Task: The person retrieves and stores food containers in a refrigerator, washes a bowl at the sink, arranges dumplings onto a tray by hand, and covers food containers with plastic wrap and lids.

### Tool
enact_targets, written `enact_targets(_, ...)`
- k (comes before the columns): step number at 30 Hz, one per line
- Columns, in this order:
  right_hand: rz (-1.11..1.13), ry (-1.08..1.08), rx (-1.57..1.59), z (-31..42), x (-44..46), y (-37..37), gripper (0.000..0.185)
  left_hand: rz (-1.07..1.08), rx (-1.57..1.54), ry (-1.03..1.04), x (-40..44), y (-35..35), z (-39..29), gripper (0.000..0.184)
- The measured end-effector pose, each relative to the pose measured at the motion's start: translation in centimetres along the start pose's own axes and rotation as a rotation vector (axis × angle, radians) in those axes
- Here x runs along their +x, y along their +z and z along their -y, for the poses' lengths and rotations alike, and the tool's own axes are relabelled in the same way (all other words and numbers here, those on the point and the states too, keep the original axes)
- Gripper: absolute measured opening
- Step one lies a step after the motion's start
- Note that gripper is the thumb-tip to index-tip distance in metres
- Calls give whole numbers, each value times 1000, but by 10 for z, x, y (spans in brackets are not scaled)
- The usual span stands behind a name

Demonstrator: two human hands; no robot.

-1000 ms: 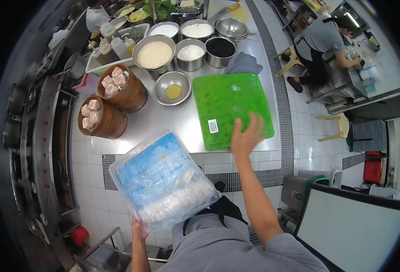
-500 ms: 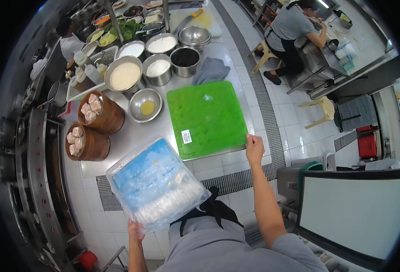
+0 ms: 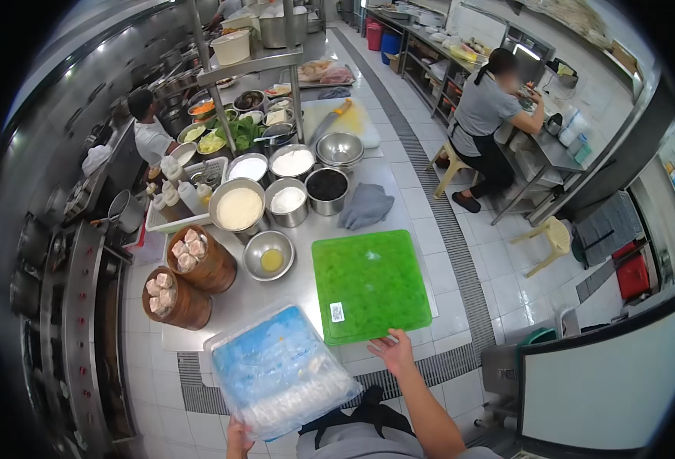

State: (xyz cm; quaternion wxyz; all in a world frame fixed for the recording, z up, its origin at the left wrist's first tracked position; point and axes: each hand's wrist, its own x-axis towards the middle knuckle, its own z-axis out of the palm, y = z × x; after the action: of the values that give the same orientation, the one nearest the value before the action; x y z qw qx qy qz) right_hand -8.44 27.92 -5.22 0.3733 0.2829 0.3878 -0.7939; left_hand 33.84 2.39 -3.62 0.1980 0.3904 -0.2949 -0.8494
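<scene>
Left hand: left hand (image 3: pixel 238 437), near-left of green board; fingers closed on clear bag's near corner.
Clear bag: clear bag (image 3: pixel 276 359) with blue sheet and row of white pieces inside, tilted, near-left of green board.
Right hand: right hand (image 3: pixel 395 354), at green board's near edge; fingers spread, nothing gripped; contact with board, can't tell.
Green board: green board (image 3: pixel 379 283), flat on steel worktop (image 3: pixel 249 306), white sticker (image 3: pixel 337 312) at its near-left corner.
Brown containers: two brown containers (image 3: pixel 219 268), pale pink pieces on top, left of green board.
Bowl: steel bowl (image 3: pixel 254 251), yellow liquid, left of green board.
Cloth: grey cloth (image 3: pixel 366 206), just beyond green board.
Pots: steel pots (image 3: pixel 327 206), beyond-left of green board.
Knife: knife (image 3: pixel 330 121), well beyond green board.
Co-worker: seated person (image 3: pixel 483 111), far right beyond green board.
</scene>
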Motion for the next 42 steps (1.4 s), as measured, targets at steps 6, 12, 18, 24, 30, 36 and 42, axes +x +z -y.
enact_targets(6, 74, -182, -98, 3, 6, -14, 22, -16, 78, -37, 0, -8, -6, 92)
enact_targets(12, 180, -195, 380, 0, -10, -39, 44, -47, 40, -49, 5, -18, -4, 83)
enact_targets(18, 135, -143, 295, 13, -20, -50, 55, 122, 91, -77, 30, -13, -14, 82)
enact_targets(24, 53, -348, 428, 15, -5, -87, 51, 119, 55, -111, 38, 14, -11, 81)
enact_targets(30, 86, -430, 351, 46, -66, -130, 55, 76, 131, -92, 45, 20, -3, 78)
enact_targets(36, -28, -621, 402, 62, -134, -189, 57, 123, 132, -132, 75, 42, 25, 80)
enact_targets(42, -161, -740, 439, 64, -208, -262, 62, 283, 83, -238, 114, 109, 60, 77)
